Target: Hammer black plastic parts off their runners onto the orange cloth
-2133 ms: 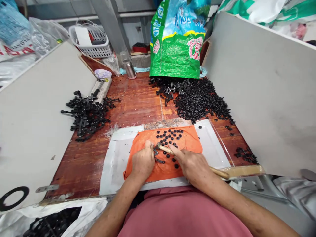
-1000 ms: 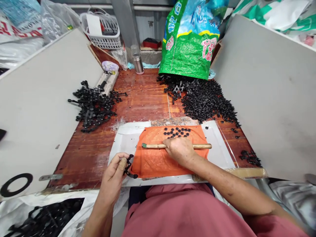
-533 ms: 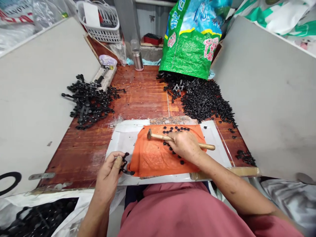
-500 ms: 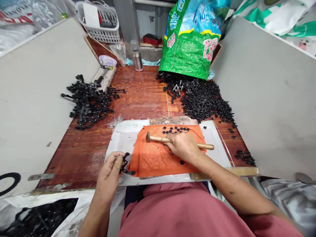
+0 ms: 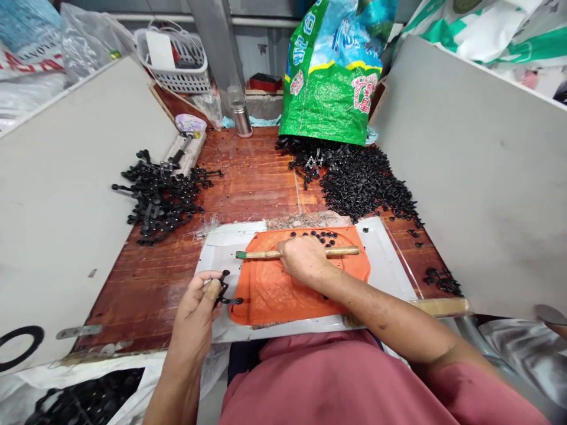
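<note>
My left hand point(image 5: 197, 304) pinches a black jointed plastic piece point(image 5: 225, 288) with round ends, at the left edge of an orange cloth point(image 5: 274, 283). Wrapped round the wooden handle of a hammer point(image 5: 343, 251) is my right hand point(image 5: 305, 257), above the cloth. The hammer lies nearly level, its head pointing left, a greenish face showing. Just beyond my right hand, several small black round caps point(image 5: 325, 241) rest on the cloth. Part of that group is hidden behind the hand.
Left on the wooden table point(image 5: 248, 171) lies a heap of black jointed pieces point(image 5: 163, 200). A pile of small black caps point(image 5: 363, 183) spreads from a green bag point(image 5: 336, 112) at the back right. A metal flask point(image 5: 241, 120) and a white basket point(image 5: 177, 65) stand behind. Grey panels flank both sides.
My right hand has moved left with the hammer, whose head has turned and now sits nearer my left hand. My left hand keeps hold of the black jointed piece. The view has tilted slightly.
</note>
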`<state>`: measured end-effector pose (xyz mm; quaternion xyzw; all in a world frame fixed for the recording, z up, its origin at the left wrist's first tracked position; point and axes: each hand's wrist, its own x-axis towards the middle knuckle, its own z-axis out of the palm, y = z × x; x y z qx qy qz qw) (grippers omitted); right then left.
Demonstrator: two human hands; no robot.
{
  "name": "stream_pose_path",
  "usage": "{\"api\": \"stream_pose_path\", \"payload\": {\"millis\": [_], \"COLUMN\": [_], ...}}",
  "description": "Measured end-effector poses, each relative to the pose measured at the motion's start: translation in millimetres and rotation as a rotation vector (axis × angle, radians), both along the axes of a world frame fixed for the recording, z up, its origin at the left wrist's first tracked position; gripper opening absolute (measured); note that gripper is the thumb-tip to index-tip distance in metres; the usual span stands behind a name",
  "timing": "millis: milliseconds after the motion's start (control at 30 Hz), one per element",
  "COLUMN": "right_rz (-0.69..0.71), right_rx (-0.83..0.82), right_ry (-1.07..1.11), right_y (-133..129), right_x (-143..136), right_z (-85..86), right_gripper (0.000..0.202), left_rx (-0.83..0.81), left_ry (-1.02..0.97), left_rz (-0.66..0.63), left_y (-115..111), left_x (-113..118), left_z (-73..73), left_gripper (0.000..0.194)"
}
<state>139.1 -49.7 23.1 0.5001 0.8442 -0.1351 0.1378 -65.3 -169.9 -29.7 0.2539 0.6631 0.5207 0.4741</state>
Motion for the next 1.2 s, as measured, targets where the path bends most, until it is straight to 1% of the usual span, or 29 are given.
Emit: {"api": "stream_pose_path", "payload": {"millis": [67, 133, 200, 267, 367, 467, 533, 600, 667, 767, 1033, 1200], "right_rz": [-0.034, -0.077, -0.127, -0.241, -0.412, -0.533, -0.612, -0.663, -0.702, -0.729, -0.741, -0.747], "right_rx": [0.044, 0.097, 0.140, 0.201, 0.220, 0.182, 0.189, 0.168, 0.142, 0.117, 0.102, 0.097], "right_ry": [0.046, 0.093, 0.161, 0.373, 0.497, 0.545, 0.575, 0.615, 0.637, 0.652, 0.652, 0.640], "right_y": [1, 1, -2, -9, -27, -50, -63, -71, -75, -75, -73, -73], "right_x": [4, 19, 45, 78, 132, 177, 200, 214, 222, 224, 224, 224], "right_z": [2.8, 4.8, 4.0, -1.5, -19.4, -45.2, -62.5, -76.5, -85.5, -91.3, -91.7, -90.3], "right_gripper": [0.033, 0.036, 0.039, 0.037, 0.035, 0.038, 0.039, 0.041, 0.042, 0.041, 0.041, 0.042], "left_rx": [-0.008, -0.008, -0.003, 0.008, 0.031, 0.042, 0.043, 0.037, 0.027, 0.017, 0.043, 0.019], "left_ry": [0.005, 0.011, 0.012, 0.019, 0.050, 0.116, 0.161, 0.183, 0.196, 0.238, 0.396, 0.374], "left_rz": [-0.045, -0.121, -0.215, -0.289, -0.356, -0.404, -0.429, -0.443, -0.455, -0.476, -0.517, -0.535], "left_y": [7, 16, 26, 37, 53, 64, 69, 71, 72, 74, 78, 77], "left_x": [5, 13, 23, 33, 45, 52, 54, 55, 56, 56, 56, 57], "left_z": [-0.8, -1.0, -1.0, -1.7, -5.5, -11.1, -13.9, -15.7, -16.9, -19.3, -29.1, -22.2], "left_gripper": [0.052, 0.050, 0.045, 0.040, 0.034, 0.028, 0.025, 0.024, 0.025, 0.024, 0.019, 0.020]}}
